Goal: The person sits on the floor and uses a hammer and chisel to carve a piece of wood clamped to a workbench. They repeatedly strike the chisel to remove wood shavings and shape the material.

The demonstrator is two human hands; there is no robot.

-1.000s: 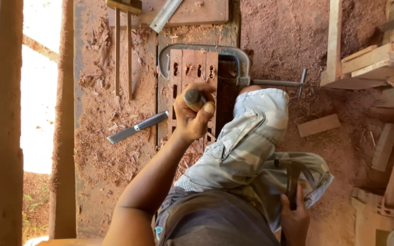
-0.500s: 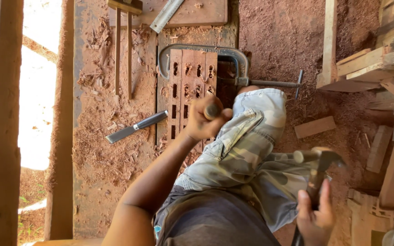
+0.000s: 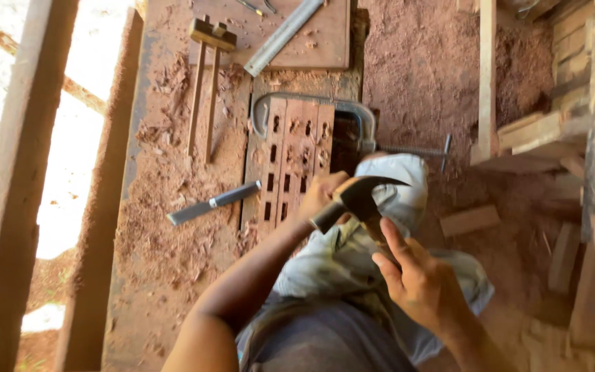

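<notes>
My left hand (image 3: 321,195) is closed around the handle of a chisel (image 3: 327,217), held over several clamped wooden strips with cut slots (image 3: 290,155). My right hand (image 3: 418,275) grips a claw hammer (image 3: 363,196) by its handle, with the dark head raised right beside my left hand. A metal C-clamp (image 3: 363,120) holds the strips together on the workbench (image 3: 173,207). My knee in light trousers (image 3: 401,196) rests against the strips.
A second chisel (image 3: 211,204) lies on the bench left of the strips. A wooden marking gauge (image 3: 204,83), a metal bar (image 3: 280,38) and a board (image 3: 325,41) lie farther off. Wood offcuts (image 3: 470,220) and stacked timber (image 3: 559,131) sit on the right amid red sawdust.
My right hand has lifted the hammer from beside my leg up to my left hand. The left hand keeps the chisel on the strips.
</notes>
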